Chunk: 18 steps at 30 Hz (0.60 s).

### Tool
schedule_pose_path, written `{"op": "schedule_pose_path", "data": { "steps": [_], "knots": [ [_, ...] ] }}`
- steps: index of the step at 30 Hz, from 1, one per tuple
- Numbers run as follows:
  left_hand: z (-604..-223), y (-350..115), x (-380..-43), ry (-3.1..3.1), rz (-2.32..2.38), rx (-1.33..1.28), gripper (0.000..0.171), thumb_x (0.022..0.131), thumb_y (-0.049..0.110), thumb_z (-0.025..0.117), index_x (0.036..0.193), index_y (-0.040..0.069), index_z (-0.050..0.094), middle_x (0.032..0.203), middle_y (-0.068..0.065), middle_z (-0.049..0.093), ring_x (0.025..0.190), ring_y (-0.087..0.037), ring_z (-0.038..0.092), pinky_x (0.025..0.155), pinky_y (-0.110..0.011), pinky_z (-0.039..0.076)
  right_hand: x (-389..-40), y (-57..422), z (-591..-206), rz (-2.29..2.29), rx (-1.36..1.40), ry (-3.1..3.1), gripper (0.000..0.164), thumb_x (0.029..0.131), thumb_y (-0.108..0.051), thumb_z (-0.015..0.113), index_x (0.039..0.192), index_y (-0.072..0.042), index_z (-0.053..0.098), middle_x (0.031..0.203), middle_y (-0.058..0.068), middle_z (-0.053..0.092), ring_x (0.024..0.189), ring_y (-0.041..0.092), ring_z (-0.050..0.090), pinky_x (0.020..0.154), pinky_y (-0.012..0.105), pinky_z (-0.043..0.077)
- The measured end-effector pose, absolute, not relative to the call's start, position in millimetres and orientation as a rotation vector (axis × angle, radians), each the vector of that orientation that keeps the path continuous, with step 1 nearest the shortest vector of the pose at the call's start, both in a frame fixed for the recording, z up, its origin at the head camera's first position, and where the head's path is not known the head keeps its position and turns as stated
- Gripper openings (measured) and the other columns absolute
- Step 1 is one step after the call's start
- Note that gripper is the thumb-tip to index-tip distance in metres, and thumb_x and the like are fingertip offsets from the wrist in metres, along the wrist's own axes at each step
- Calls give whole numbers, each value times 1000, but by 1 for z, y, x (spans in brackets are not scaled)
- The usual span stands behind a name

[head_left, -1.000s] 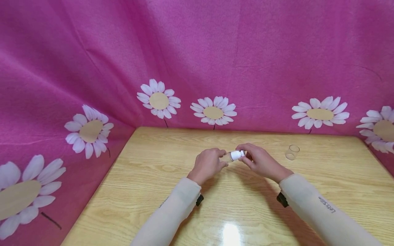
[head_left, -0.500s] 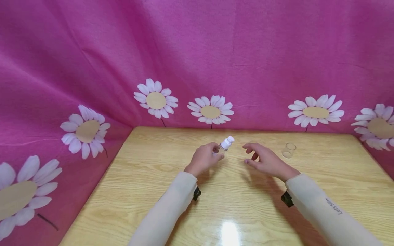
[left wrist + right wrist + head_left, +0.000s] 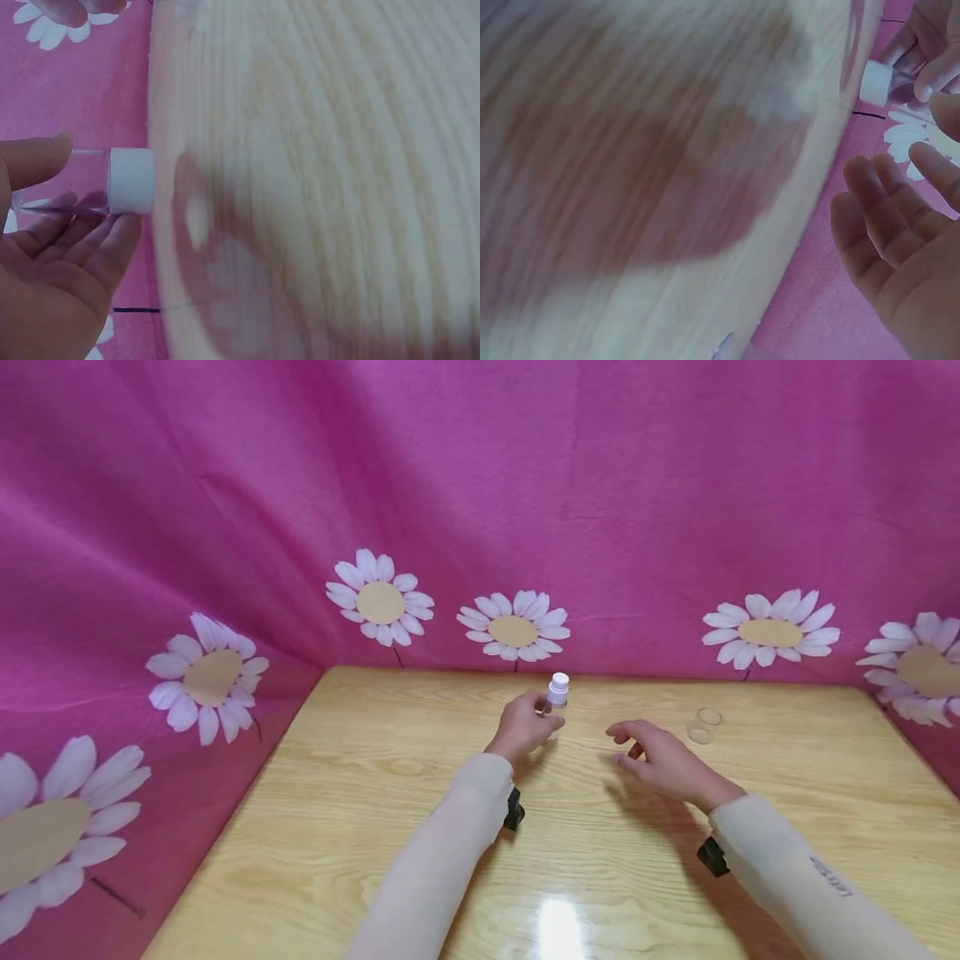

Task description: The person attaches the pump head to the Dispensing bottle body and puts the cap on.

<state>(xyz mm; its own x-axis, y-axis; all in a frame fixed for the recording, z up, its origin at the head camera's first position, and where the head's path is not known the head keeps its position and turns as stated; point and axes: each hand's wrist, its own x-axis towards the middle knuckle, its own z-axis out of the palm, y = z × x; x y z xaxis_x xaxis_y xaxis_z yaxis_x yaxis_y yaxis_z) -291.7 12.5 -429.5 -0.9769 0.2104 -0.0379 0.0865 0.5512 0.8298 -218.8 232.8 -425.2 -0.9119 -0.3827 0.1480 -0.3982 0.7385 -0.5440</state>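
A small clear bottle [image 3: 91,161] with a white neck and top [image 3: 558,690] is held nearly upright in my left hand [image 3: 523,727], near the middle back of the table. Thumb and fingers grip its clear body. Its white base [image 3: 131,181] faces the table in the left wrist view, and the same base [image 3: 875,82] shows beyond my right hand in the right wrist view. My right hand [image 3: 660,762] hovers to the right of the bottle, holding nothing, with its fingers relaxed and apart.
A clear cylindrical cap [image 3: 703,727] stands on the wooden table [image 3: 360,810] at the back right. Pink cloth [image 3: 480,485] with white daisies hangs behind the table and along its left side.
My right hand has let go of the bottle's white end and drawn back to the right. My left hand has turned the bottle from sideways to nearly upright and moved slightly farther away.
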Motion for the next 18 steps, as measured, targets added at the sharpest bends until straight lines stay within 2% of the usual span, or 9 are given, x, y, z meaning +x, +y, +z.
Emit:
{"op": "schedule_pose_path", "data": {
  "steps": [5,10,18],
  "knots": [
    [-436,25,-300,2599,1455,315,38,90,15,71,126,7,61,126,-11,66,115,-25,64,98,-36,52,-216,240,-429,933,658,-2899,34,94,-7,63,125,6,59,114,24,65,85,17,62,74,35,52],
    [-447,29,-307,2527,1489,407,39,91,13,71,128,9,62,126,-11,67,117,-26,65,97,-33,54,-210,244,-432,951,620,-2913,33,94,-8,64,124,5,60,114,23,65,84,15,61,70,27,50],
    [-449,34,-315,2561,1311,500,23,91,16,72,111,6,66,113,-7,69,115,-23,64,92,-31,54,-209,250,-433,957,613,-2909,30,93,-6,64,122,4,61,114,22,66,84,14,61,68,25,48]
  ]
}}
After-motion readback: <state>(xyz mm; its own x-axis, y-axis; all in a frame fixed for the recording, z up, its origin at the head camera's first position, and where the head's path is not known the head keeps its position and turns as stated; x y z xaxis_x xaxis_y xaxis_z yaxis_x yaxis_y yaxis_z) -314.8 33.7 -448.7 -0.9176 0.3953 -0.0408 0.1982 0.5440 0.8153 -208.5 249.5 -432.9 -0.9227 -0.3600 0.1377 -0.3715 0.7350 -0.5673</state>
